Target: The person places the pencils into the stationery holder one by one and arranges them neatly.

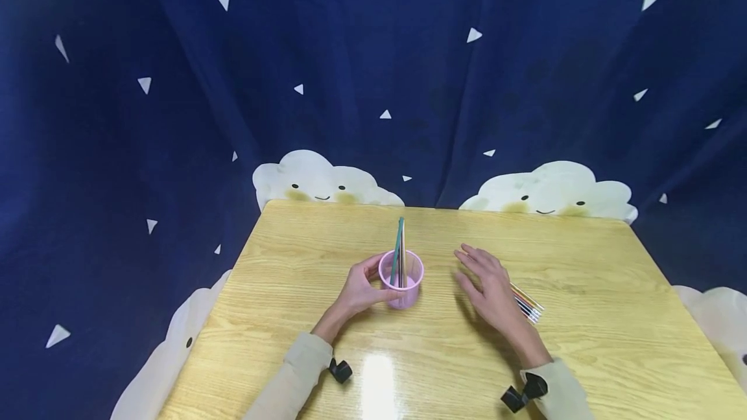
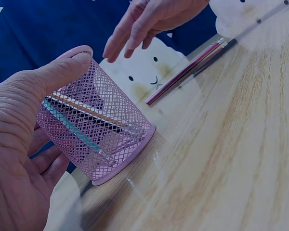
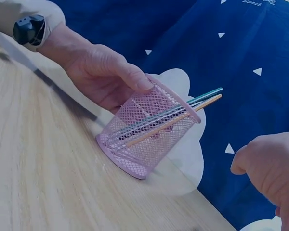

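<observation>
My left hand (image 1: 358, 289) grips a pink mesh pencil cup (image 1: 410, 298), with the thumb across the near side by the rim. Several pencils lean inside the cup, among them a green pencil (image 1: 399, 245) and an orange pencil (image 3: 212, 100), their ends standing above the rim. The cup's base is close to the tabletop in the left wrist view. To the right of the cup, my right hand (image 1: 489, 287) hovers over the table with fingers spread and nothing in them. Beside and partly behind this hand lie several more pencils (image 1: 528, 306), side by side.
A light wood-grain table (image 1: 327, 232) carries everything. Behind it hangs a dark blue curtain (image 1: 350, 83) printed with white triangles and smiling clouds. Each wrist wears a small black camera, such as the left one (image 1: 341, 371).
</observation>
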The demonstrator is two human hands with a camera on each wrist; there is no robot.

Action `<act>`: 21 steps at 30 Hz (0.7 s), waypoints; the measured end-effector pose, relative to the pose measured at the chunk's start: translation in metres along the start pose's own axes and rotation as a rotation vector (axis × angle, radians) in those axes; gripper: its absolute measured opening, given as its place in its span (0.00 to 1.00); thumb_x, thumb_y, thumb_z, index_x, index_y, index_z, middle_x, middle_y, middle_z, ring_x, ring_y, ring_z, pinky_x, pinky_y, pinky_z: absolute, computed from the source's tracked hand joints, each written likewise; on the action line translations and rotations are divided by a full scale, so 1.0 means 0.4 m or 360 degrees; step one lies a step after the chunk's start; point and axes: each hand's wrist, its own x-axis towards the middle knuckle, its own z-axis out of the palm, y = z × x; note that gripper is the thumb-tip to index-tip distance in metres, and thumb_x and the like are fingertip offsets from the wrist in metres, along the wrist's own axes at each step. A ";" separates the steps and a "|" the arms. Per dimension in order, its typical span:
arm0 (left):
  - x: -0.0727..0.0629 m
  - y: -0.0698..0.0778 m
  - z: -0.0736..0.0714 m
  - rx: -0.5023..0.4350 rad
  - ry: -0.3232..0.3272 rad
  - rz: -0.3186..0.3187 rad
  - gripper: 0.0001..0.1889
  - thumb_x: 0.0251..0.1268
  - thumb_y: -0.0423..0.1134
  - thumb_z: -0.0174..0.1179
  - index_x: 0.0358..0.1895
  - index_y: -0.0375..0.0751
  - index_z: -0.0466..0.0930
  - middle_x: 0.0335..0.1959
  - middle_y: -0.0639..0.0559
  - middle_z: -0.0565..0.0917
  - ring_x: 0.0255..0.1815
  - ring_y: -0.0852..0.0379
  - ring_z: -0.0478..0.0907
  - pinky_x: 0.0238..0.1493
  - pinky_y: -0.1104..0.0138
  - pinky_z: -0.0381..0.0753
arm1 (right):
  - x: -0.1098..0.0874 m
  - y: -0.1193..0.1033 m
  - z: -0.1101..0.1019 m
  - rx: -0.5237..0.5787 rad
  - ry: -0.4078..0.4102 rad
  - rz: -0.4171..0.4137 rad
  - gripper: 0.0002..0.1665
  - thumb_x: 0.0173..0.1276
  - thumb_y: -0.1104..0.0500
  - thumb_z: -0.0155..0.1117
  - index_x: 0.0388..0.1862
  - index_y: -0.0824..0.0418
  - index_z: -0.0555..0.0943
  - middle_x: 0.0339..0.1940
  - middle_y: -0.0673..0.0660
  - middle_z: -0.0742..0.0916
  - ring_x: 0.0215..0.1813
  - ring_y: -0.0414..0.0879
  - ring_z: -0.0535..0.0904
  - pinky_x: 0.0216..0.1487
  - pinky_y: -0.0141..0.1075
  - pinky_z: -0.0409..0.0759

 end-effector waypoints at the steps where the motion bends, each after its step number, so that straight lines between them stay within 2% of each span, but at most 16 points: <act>1: 0.001 0.000 0.000 0.0002 -0.0004 0.0002 0.44 0.46 0.32 0.81 0.72 0.39 0.75 0.64 0.43 0.84 0.63 0.45 0.82 0.68 0.54 0.80 | -0.001 0.002 -0.003 -0.0012 -0.0003 0.0005 0.27 0.72 0.63 0.69 0.69 0.63 0.80 0.73 0.65 0.78 0.75 0.69 0.67 0.67 0.72 0.63; 11: 0.006 0.002 0.000 -0.0035 -0.0003 -0.0002 0.43 0.47 0.30 0.82 0.72 0.37 0.75 0.64 0.40 0.83 0.64 0.40 0.81 0.70 0.48 0.78 | -0.005 0.041 -0.030 -0.0173 -0.0092 -0.0007 0.28 0.72 0.64 0.67 0.70 0.63 0.79 0.74 0.66 0.77 0.76 0.72 0.64 0.64 0.73 0.64; 18: 0.003 0.004 -0.001 0.0000 -0.0009 -0.0030 0.45 0.46 0.33 0.82 0.73 0.43 0.75 0.66 0.47 0.83 0.66 0.47 0.81 0.71 0.54 0.78 | -0.039 0.059 -0.035 -0.0261 -0.0183 -0.0033 0.32 0.70 0.64 0.68 0.73 0.59 0.78 0.75 0.65 0.76 0.76 0.74 0.63 0.65 0.75 0.64; 21: 0.002 0.003 0.000 0.0001 -0.0011 -0.0016 0.44 0.47 0.33 0.82 0.73 0.42 0.75 0.66 0.46 0.83 0.66 0.46 0.81 0.71 0.51 0.77 | -0.056 0.066 -0.034 -0.0321 -0.0206 -0.0015 0.31 0.69 0.64 0.69 0.72 0.60 0.79 0.75 0.64 0.76 0.75 0.74 0.65 0.65 0.74 0.65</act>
